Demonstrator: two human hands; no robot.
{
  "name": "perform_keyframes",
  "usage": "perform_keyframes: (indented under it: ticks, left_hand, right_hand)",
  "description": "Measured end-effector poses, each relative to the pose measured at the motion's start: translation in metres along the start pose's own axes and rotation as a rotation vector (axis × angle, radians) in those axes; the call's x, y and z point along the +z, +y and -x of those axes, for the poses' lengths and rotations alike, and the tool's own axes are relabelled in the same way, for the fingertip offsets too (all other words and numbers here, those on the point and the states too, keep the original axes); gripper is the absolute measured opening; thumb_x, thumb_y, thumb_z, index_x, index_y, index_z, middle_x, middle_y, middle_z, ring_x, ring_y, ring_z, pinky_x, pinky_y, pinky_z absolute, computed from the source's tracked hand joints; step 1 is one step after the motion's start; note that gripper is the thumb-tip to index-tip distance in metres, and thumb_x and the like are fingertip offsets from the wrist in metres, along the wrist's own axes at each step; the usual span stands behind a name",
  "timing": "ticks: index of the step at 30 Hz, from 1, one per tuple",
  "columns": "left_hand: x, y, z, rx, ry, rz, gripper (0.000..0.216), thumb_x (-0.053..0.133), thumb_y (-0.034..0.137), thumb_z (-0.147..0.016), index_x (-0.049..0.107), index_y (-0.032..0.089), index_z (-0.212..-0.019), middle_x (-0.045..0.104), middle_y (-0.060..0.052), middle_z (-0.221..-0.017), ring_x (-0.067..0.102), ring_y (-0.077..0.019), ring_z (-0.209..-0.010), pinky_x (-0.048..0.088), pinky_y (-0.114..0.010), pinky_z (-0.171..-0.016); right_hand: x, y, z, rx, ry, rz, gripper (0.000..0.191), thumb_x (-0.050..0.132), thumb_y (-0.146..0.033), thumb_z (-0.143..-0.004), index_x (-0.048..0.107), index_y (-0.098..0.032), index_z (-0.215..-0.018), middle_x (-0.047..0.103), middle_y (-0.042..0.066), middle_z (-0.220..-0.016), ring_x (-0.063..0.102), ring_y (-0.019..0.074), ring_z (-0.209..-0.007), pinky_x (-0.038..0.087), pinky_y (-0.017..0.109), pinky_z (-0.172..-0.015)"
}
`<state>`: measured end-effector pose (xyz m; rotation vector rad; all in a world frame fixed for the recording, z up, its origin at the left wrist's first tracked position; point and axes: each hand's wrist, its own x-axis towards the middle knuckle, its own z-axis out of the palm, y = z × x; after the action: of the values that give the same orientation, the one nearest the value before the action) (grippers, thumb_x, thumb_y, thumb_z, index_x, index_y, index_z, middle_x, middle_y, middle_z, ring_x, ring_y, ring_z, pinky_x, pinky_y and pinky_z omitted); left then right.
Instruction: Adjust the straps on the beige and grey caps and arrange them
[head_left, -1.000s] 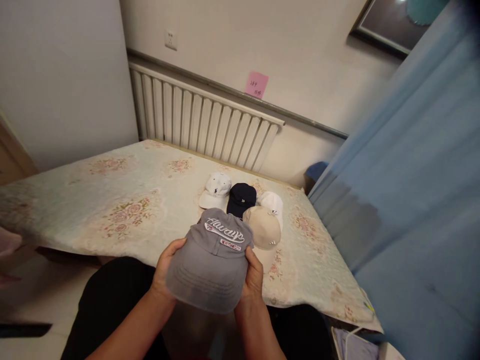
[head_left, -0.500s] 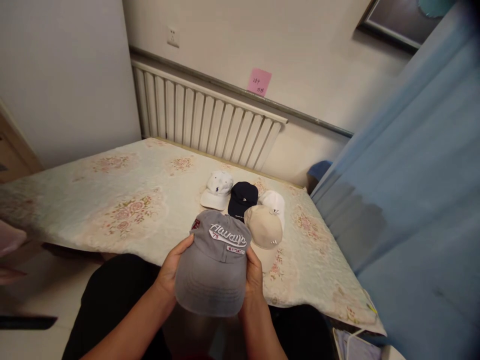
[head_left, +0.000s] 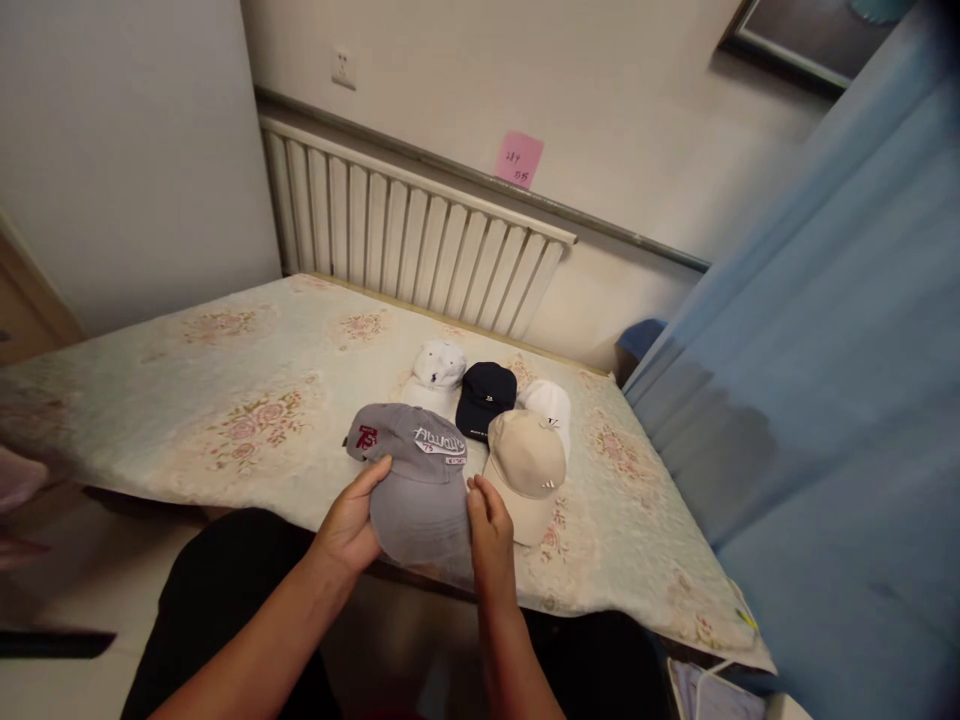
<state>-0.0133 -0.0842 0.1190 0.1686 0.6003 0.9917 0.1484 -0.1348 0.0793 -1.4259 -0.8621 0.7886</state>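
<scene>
A grey baseball cap (head_left: 420,520) with white script lettering on its front and a red patch on its side is between my hands. My left hand (head_left: 356,515) is closed on the left side of its brim, thumb on top. At the brim's right edge, my right hand (head_left: 491,530) pinches with curled fingers. Just beyond lie a white cap (head_left: 439,365) with a small dark emblem, a navy cap (head_left: 487,395) and a second white cap (head_left: 546,402). A beige cap (head_left: 529,455) overlaps that second white cap and sits right beside my right hand.
The caps rest on a bed with a floral cover (head_left: 262,430). Behind it are a white radiator (head_left: 420,230) and a wall with a pink note (head_left: 519,160). A blue curtain (head_left: 825,400) hangs along the right side. My dark-clothed knees (head_left: 225,600) are at the near edge.
The grey cap has turned so its red side patch shows more, and it has shifted left and up toward the bed. My right hand has moved along to the brim's edge.
</scene>
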Motion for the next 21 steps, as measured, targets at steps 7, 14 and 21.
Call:
perform_keyframes:
  ticks: [7,14,21]
  left_hand:
    - [-0.001,-0.011,-0.016,0.230,-0.011,0.012,0.028,0.060,0.010,-0.080,0.061,0.015,-0.108,0.074,-0.006,-0.086,0.070,-0.0188,-0.073,0.057,-0.033,-0.075]
    - [0.004,-0.024,-0.009,0.272,0.004,0.008,0.018,0.063,0.005,-0.076,0.061,0.017,-0.089,0.071,-0.002,-0.080,0.067,-0.0121,-0.067,0.056,-0.023,-0.067]
    - [0.007,-0.020,-0.003,0.304,-0.088,-0.030,0.009,0.070,0.008,-0.071,0.064,0.013,-0.077,0.071,-0.002,-0.076,0.067,-0.0130,-0.073,0.053,-0.022,-0.077]
  right_hand:
    - [0.004,-0.014,0.025,-0.466,-0.211,0.317,0.059,0.060,-0.038,-0.081,0.045,-0.019,-0.135,0.048,0.012,-0.140,0.043,0.0272,-0.130,0.035,0.045,-0.108]
    - [0.025,0.006,0.037,-0.780,-0.242,0.650,0.066,0.049,-0.007,-0.078,0.033,-0.015,-0.141,0.035,0.015,-0.148,0.029,0.0275,-0.139,0.033,0.053,-0.109]
    - [0.025,0.023,0.027,-0.780,-0.146,0.575,0.057,0.038,-0.004,-0.083,0.043,-0.021,-0.137,0.047,0.013,-0.141,0.040,0.0252,-0.133,0.038,0.050,-0.106]
